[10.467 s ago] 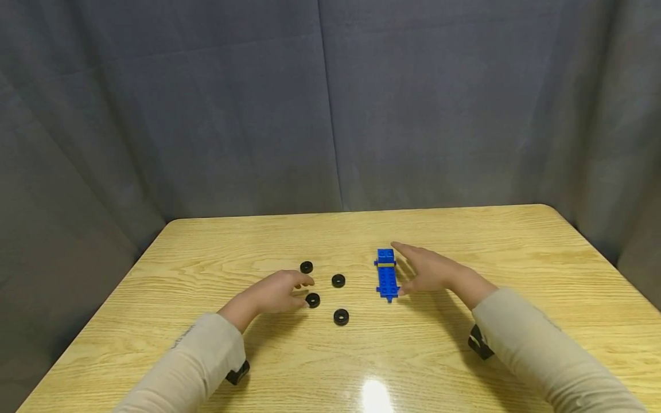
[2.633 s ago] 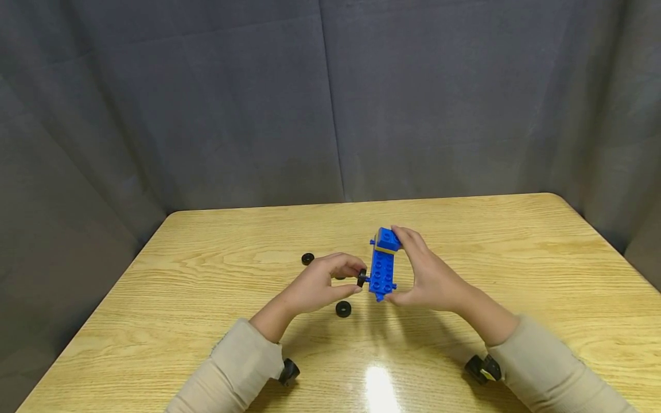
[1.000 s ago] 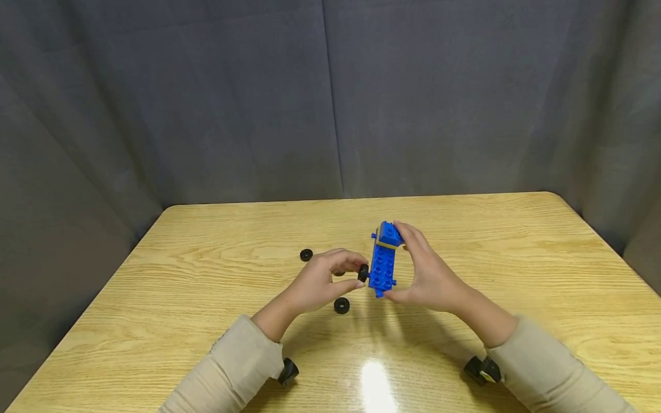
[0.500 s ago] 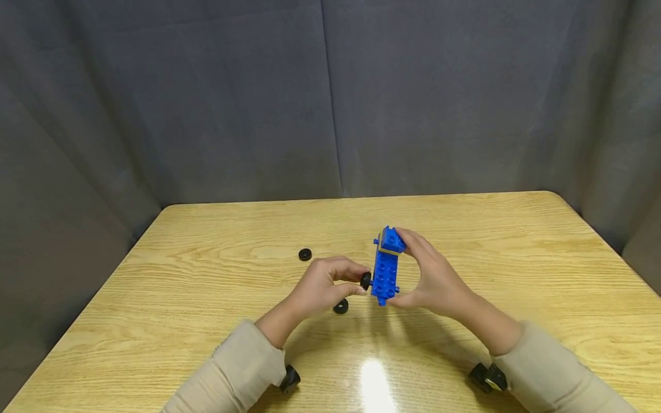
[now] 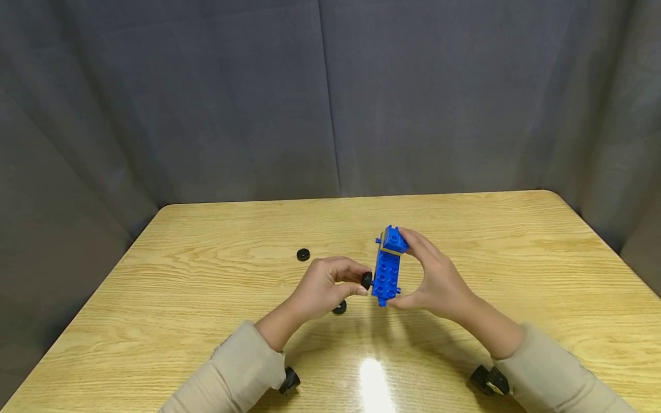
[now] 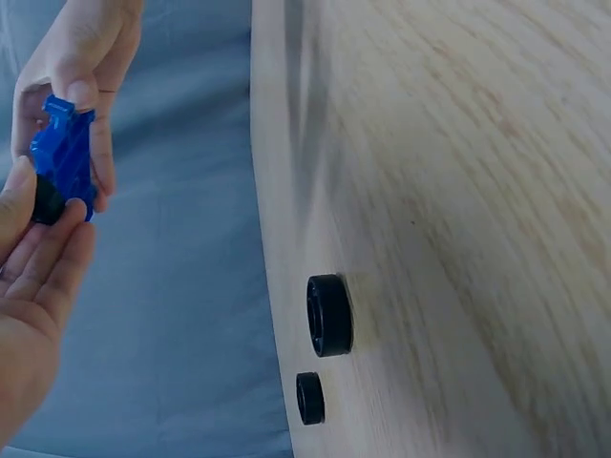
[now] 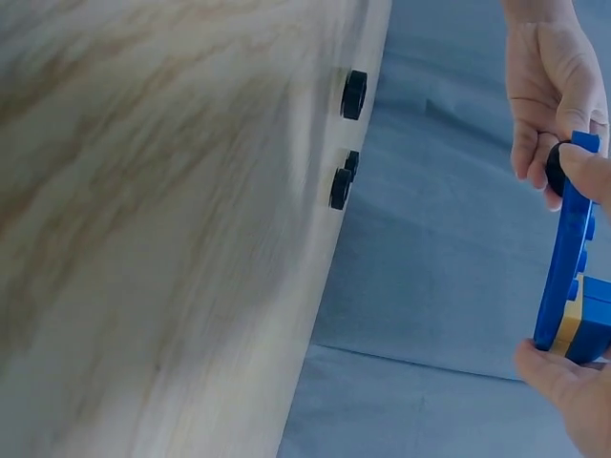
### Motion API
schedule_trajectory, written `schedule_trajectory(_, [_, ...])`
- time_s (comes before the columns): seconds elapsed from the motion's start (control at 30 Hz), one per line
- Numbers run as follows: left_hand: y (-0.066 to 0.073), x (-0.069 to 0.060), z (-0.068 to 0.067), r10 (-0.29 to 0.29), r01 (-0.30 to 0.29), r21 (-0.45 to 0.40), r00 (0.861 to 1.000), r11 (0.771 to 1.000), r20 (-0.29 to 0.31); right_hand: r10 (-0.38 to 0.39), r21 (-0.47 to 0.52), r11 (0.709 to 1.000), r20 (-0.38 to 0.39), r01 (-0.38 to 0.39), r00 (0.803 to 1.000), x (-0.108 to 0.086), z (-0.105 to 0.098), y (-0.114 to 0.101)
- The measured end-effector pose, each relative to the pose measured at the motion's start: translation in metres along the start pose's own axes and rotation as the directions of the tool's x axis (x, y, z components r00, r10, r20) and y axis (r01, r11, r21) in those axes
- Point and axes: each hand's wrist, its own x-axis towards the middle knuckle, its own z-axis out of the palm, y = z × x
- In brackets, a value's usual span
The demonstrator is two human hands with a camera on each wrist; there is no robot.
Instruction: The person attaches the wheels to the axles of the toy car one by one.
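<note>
A blue toy-brick car chassis (image 5: pixel 386 275) with a yellow strip is held above the table by my right hand (image 5: pixel 439 281), thumb at its near end and fingers at its far end. Short axle stubs stick out of its sides. My left hand (image 5: pixel 320 289) pinches a small black wheel (image 5: pixel 366 280) between thumb and fingers, against the near-left stub. How far the wheel sits on that stub cannot be seen. In the right wrist view the wheel (image 7: pixel 557 170) touches the chassis (image 7: pixel 563 253) near one end.
Loose black wheels lie on the wooden table: one farther back (image 5: pixel 303 254), another partly behind the left hand (image 5: pixel 339 307). A third wheel (image 7: pixel 352 164) shows in the right wrist view, hidden from the head. A grey curtain (image 5: pixel 330 115) surrounds the table.
Earliest, the chassis lay on the table and both hands held nothing; since then it was lifted and a wheel picked up. Over the last second, chassis, wheel and hands shift slightly right.
</note>
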Motion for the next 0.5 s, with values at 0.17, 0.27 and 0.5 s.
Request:
schedule_trajectory(0.17, [0.002,0.0,0.002,-0.001,0.001,-0.017,1.0,1.0,-0.019,-0.028,-0.026,0.999,-0.022,0.027,0.999,0.0,-0.002,-0.001])
schedule_trajectory(0.27, [0.004,0.0,0.003,-0.013,0.012,-0.033,1.0,0.999,-0.029,-0.024,-0.031,0.999,-0.025,0.023,0.999,0.0,-0.003,-0.002])
schedule_trajectory(0.5, [0.025,-0.002,0.003,0.01,-0.013,-0.089,0.999,0.996,-0.034,-0.036,-0.031,0.999,-0.037,0.035,0.999,0.001,-0.006,-0.006])
